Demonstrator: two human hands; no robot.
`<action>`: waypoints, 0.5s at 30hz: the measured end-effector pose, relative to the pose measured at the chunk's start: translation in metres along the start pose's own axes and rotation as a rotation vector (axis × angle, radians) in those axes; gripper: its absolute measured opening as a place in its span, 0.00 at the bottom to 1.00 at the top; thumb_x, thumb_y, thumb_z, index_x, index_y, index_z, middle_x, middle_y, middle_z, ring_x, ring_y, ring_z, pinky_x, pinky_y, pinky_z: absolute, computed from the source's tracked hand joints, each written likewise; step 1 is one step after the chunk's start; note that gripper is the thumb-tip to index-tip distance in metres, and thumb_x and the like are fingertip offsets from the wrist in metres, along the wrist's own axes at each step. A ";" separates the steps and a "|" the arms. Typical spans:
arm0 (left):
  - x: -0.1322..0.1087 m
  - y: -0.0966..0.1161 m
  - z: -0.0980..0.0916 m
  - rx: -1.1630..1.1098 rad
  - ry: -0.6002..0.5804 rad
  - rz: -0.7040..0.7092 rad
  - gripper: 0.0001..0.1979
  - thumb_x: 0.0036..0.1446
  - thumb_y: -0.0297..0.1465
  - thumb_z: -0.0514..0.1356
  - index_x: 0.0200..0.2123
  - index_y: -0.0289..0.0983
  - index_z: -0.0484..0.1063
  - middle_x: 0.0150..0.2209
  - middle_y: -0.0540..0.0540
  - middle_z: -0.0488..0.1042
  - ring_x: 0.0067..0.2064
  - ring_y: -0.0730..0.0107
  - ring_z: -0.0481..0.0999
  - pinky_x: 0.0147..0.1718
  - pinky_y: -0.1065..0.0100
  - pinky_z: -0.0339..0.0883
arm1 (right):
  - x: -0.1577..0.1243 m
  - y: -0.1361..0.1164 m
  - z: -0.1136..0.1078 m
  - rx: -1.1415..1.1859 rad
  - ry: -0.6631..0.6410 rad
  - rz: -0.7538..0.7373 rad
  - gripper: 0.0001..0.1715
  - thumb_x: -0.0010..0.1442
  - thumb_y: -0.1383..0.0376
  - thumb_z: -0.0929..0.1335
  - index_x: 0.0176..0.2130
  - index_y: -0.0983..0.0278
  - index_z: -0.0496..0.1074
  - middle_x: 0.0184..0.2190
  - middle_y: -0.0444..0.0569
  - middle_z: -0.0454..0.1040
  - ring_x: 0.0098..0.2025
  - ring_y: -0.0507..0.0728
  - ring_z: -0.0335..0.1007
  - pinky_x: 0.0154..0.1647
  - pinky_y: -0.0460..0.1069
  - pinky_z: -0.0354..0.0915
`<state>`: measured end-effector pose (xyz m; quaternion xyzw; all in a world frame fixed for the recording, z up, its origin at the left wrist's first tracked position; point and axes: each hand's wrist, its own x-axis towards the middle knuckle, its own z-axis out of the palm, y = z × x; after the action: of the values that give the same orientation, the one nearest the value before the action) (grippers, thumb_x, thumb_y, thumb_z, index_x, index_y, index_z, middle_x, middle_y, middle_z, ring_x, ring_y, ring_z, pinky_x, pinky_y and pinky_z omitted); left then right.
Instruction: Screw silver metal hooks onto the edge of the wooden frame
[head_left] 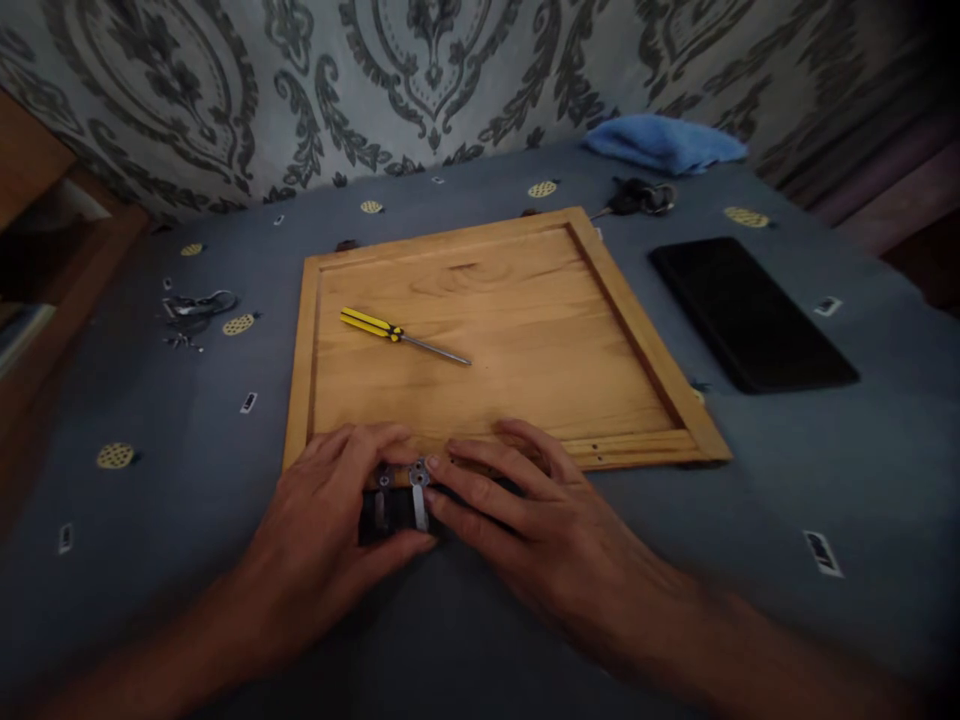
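A framed wooden panel (495, 300) lies flat on the cloth-covered surface, and both my hands are at its near edge. There sits a dark fitting with metal brackets (418, 495), partly hidden by my fingers; its exact kind I cannot make out. My left hand (330, 510) is curled around the fitting's left part, thumb below and fingers over the panel edge. The fingers of my right hand (525, 510) close over its right part, fingertips by the silver strip. A screwdriver (405, 336) with a yellow and black handle rests on the panel, tip toward the right.
On the right lies a black tablet-like slab (752, 313). Behind the panel are keys (641, 197) and a blue cloth (667, 145). Small metal items (196, 308) lie at the left, near a wooden shelf unit (67, 270). A patterned wall (427, 80) stands behind.
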<state>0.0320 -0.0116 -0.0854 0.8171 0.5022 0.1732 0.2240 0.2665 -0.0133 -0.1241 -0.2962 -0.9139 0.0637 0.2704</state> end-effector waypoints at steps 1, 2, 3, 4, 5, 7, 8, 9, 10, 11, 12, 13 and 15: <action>0.000 0.000 0.000 -0.002 -0.001 -0.003 0.30 0.54 0.29 0.70 0.56 0.49 0.61 0.49 0.49 0.78 0.50 0.55 0.79 0.47 0.53 0.74 | 0.000 0.000 0.000 0.001 0.000 0.004 0.16 0.75 0.66 0.61 0.55 0.62 0.75 0.55 0.47 0.80 0.61 0.59 0.68 0.67 0.64 0.58; 0.000 0.000 0.000 -0.008 -0.002 -0.006 0.30 0.54 0.29 0.70 0.56 0.49 0.61 0.49 0.49 0.78 0.50 0.56 0.79 0.47 0.53 0.74 | 0.000 0.000 0.001 0.001 -0.002 0.007 0.15 0.75 0.65 0.63 0.55 0.61 0.75 0.55 0.46 0.80 0.61 0.59 0.68 0.67 0.63 0.58; 0.000 0.000 0.001 -0.017 -0.001 -0.008 0.30 0.53 0.29 0.70 0.56 0.49 0.61 0.49 0.49 0.78 0.50 0.56 0.79 0.47 0.52 0.75 | 0.000 0.000 0.001 0.000 0.001 0.010 0.15 0.74 0.65 0.64 0.55 0.61 0.75 0.55 0.46 0.80 0.61 0.59 0.68 0.67 0.63 0.58; 0.000 -0.001 0.001 -0.025 -0.002 -0.012 0.31 0.53 0.29 0.70 0.56 0.50 0.61 0.49 0.49 0.78 0.50 0.55 0.79 0.48 0.52 0.75 | 0.000 0.000 0.001 -0.001 -0.003 0.011 0.14 0.74 0.65 0.64 0.55 0.60 0.75 0.55 0.46 0.80 0.61 0.59 0.69 0.67 0.64 0.59; 0.000 -0.001 0.002 -0.031 -0.002 -0.019 0.31 0.53 0.30 0.70 0.56 0.50 0.61 0.49 0.49 0.78 0.50 0.55 0.79 0.48 0.51 0.75 | -0.001 0.000 0.001 -0.001 -0.009 0.010 0.14 0.73 0.65 0.65 0.55 0.59 0.75 0.55 0.46 0.80 0.61 0.59 0.69 0.67 0.64 0.59; 0.000 -0.001 0.002 -0.033 0.003 -0.031 0.31 0.52 0.30 0.71 0.56 0.50 0.62 0.48 0.49 0.79 0.50 0.54 0.80 0.49 0.49 0.74 | 0.000 0.000 0.001 0.005 -0.014 0.017 0.15 0.73 0.66 0.65 0.55 0.58 0.76 0.55 0.46 0.80 0.60 0.59 0.69 0.66 0.65 0.59; 0.000 -0.001 0.002 -0.032 0.009 -0.032 0.31 0.52 0.31 0.71 0.56 0.50 0.62 0.48 0.49 0.79 0.50 0.53 0.80 0.48 0.48 0.75 | 0.000 0.000 0.001 0.010 -0.014 0.019 0.15 0.72 0.66 0.66 0.55 0.57 0.76 0.55 0.46 0.80 0.60 0.59 0.69 0.67 0.65 0.59; 0.000 -0.002 0.003 -0.030 0.007 -0.036 0.30 0.52 0.31 0.71 0.56 0.50 0.62 0.48 0.50 0.79 0.50 0.53 0.80 0.48 0.47 0.75 | 0.000 0.000 0.001 0.014 -0.015 0.022 0.15 0.72 0.67 0.66 0.55 0.57 0.76 0.55 0.46 0.80 0.60 0.59 0.70 0.67 0.65 0.59; 0.000 -0.002 0.003 -0.032 0.007 -0.038 0.30 0.52 0.31 0.71 0.55 0.50 0.62 0.48 0.50 0.79 0.50 0.52 0.80 0.48 0.47 0.75 | 0.000 0.001 0.001 0.018 -0.018 0.024 0.15 0.72 0.67 0.66 0.55 0.57 0.76 0.55 0.46 0.80 0.60 0.59 0.70 0.67 0.64 0.58; -0.001 -0.002 0.002 -0.036 0.004 -0.039 0.30 0.53 0.31 0.71 0.55 0.50 0.62 0.48 0.50 0.79 0.50 0.52 0.80 0.48 0.47 0.75 | 0.000 0.001 0.001 0.020 -0.017 0.022 0.15 0.72 0.66 0.66 0.55 0.57 0.76 0.55 0.46 0.80 0.60 0.59 0.70 0.67 0.64 0.58; -0.001 -0.002 0.002 -0.042 0.000 -0.043 0.30 0.53 0.31 0.71 0.55 0.51 0.62 0.48 0.50 0.79 0.51 0.52 0.80 0.48 0.46 0.75 | 0.000 0.001 0.001 0.021 -0.013 0.020 0.15 0.72 0.66 0.66 0.55 0.57 0.76 0.55 0.46 0.80 0.60 0.59 0.69 0.67 0.64 0.58; -0.001 -0.002 0.002 -0.047 -0.003 -0.049 0.30 0.53 0.31 0.71 0.55 0.51 0.62 0.49 0.50 0.79 0.51 0.51 0.79 0.48 0.45 0.75 | 0.000 0.001 0.001 0.021 -0.009 0.018 0.15 0.72 0.66 0.66 0.55 0.58 0.76 0.55 0.46 0.80 0.60 0.59 0.69 0.67 0.65 0.59; -0.001 -0.002 0.002 -0.053 -0.004 -0.061 0.30 0.53 0.32 0.71 0.56 0.51 0.63 0.49 0.49 0.79 0.51 0.50 0.79 0.48 0.44 0.74 | 0.000 0.001 0.002 0.019 -0.001 0.018 0.15 0.72 0.66 0.66 0.55 0.59 0.76 0.55 0.46 0.80 0.61 0.59 0.69 0.67 0.65 0.59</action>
<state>0.0312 -0.0126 -0.0880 0.7954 0.5218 0.1779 0.2516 0.2660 -0.0124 -0.1255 -0.3020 -0.9106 0.0750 0.2721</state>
